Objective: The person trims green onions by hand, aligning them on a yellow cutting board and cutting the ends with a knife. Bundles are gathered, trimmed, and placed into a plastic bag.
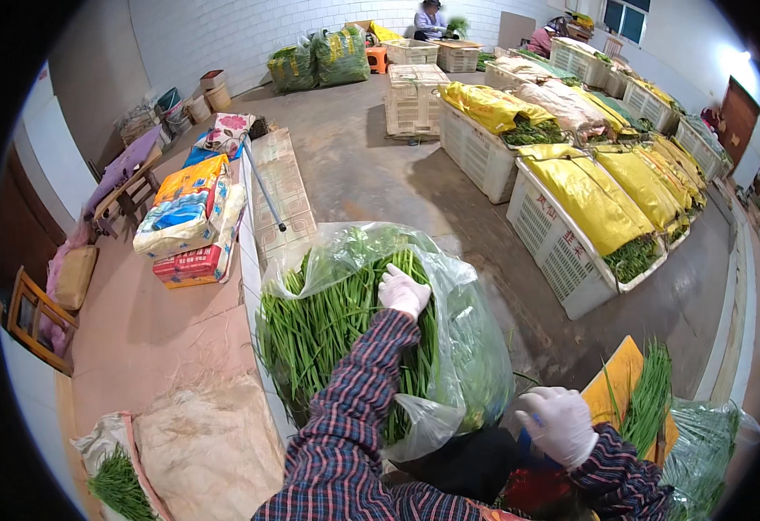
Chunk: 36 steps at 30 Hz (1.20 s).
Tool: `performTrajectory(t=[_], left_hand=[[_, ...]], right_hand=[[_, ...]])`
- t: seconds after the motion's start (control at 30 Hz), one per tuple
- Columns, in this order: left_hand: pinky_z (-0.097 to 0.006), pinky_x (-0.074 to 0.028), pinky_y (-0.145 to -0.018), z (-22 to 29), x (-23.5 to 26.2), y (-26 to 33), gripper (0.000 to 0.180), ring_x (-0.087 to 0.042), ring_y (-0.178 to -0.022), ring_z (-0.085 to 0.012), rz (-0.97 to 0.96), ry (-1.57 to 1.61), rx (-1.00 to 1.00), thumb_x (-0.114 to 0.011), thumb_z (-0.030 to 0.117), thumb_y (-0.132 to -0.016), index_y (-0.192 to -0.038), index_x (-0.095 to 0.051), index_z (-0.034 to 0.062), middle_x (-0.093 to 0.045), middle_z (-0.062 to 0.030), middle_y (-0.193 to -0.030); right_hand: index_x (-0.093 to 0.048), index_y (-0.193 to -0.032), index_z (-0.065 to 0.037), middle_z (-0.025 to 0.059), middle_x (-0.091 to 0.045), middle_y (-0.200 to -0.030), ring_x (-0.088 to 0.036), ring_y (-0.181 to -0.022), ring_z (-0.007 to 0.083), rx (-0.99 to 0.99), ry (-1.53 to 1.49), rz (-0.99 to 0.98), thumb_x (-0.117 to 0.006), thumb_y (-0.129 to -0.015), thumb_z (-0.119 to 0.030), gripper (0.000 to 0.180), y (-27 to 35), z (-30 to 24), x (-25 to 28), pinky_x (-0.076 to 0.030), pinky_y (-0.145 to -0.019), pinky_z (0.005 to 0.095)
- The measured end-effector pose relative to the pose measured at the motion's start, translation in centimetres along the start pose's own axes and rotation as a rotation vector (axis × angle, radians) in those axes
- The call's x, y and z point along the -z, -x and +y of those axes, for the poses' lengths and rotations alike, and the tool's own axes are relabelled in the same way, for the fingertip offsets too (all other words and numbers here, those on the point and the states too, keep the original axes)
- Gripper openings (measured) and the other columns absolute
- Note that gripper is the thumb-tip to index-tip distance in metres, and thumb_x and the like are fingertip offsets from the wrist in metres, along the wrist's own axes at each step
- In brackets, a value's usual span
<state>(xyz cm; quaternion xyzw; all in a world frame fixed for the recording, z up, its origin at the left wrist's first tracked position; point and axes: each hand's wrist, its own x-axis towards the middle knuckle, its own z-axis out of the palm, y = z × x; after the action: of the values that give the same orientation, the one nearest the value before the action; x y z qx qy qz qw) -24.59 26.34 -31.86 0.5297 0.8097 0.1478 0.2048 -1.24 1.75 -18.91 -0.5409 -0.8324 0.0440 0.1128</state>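
A big clear plastic bag (pixel 475 347) stuffed with long green stalks (pixel 328 321) stands right in front of me. My left hand (pixel 403 292), in a white glove, rests on top of the stalks inside the bag's mouth. My right hand (pixel 559 423), also gloved, is low at the right, curled near the bag's lower edge and a blue object; what it grips is hidden. Beside it lies a yellow-orange board (pixel 614 382) with a bundle of green stalks (pixel 649 395) on it.
White plastic crates (pixel 553 247) with yellow covers and greens line the right side. Stacked sacks (pixel 190 217) and a chair (pixel 32 317) sit at left. A sheet (pixel 206 443) with loose greens (pixel 118 486) lies at lower left. A person sits at the far back (pixel 430 19).
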Motion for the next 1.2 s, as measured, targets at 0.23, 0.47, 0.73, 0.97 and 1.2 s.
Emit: performTrajectory(t=[0.23,0.47,0.73,0.97,1.2], left_hand=[[-0.04,-0.042,-0.096,0.4,-0.6,-2.2,0.074,-0.046,-0.118,-0.0333,-0.096,0.052,0.053,-0.058,0.027,-0.082,-0.14,-0.021,-0.0009,-0.041,-0.0211,-0.133],[-0.04,-0.044,-0.092,-7.0,3.9,-3.6,0.065,-0.055,-0.109,-0.036,-0.13,0.302,-0.227,-0.067,0.012,-0.075,-0.13,-0.037,-0.0031,-0.056,-0.0268,-0.116],[-0.027,-0.049,-0.08,-14.1,4.4,-2.8,0.056,-0.058,-0.093,-0.0132,-0.424,1.178,-0.423,-0.069,-0.004,-0.073,-0.124,-0.047,-0.0004,-0.061,-0.0047,-0.107],[-0.027,-0.043,-0.092,-13.3,1.6,3.0,0.074,-0.056,-0.102,-0.0165,-0.139,1.024,-0.496,-0.066,-0.005,-0.073,-0.137,-0.031,-0.0009,-0.057,-0.0076,-0.117],[-0.032,-0.045,-0.089,-12.4,0.4,5.1,0.082,-0.058,-0.102,-0.0299,-0.017,0.774,-0.565,-0.069,0.004,-0.071,-0.14,-0.025,-0.0018,-0.056,-0.0216,-0.116]], right_hand=[[-0.062,-0.08,-0.008,0.0103,-0.061,-0.074,-0.061,-0.07,0.0304,0.135,-0.157,-0.166,-0.059,-0.082,-0.028,0.02,-8.1,-3.2,-4.4,-0.047,-0.064,0.042],[-0.063,-0.1,-0.003,0.0087,-0.066,-0.087,-0.064,-0.078,0.0172,-0.137,-1.1,-0.455,-0.05,-0.091,-0.027,0.029,-16.7,-6.5,-7.3,-0.05,-0.07,0.0302],[-0.06,-0.093,-0.003,0.0053,-0.063,-0.077,-0.057,-0.061,0.0114,-0.564,-1.385,-0.432,-0.048,-0.092,-0.036,0.035,-24.9,-4.2,-12.2,-0.044,-0.054,0.0228],[-0.061,-0.101,0.003,0.0101,-0.064,-0.085,-0.059,-0.073,0.0145,-0.437,-0.76,0.225,-0.058,-0.09,-0.037,0.041,-25.2,-1.3,-13.5,-0.047,-0.069,0.0256],[-0.054,-0.122,-0.001,0.0114,-0.056,-0.122,-0.051,-0.111,0.0213,-0.372,-1.158,-0.087,-0.068,-0.081,-0.041,0.059,-27.5,-2.3,-11.3,-0.039,-0.095,0.0319]])
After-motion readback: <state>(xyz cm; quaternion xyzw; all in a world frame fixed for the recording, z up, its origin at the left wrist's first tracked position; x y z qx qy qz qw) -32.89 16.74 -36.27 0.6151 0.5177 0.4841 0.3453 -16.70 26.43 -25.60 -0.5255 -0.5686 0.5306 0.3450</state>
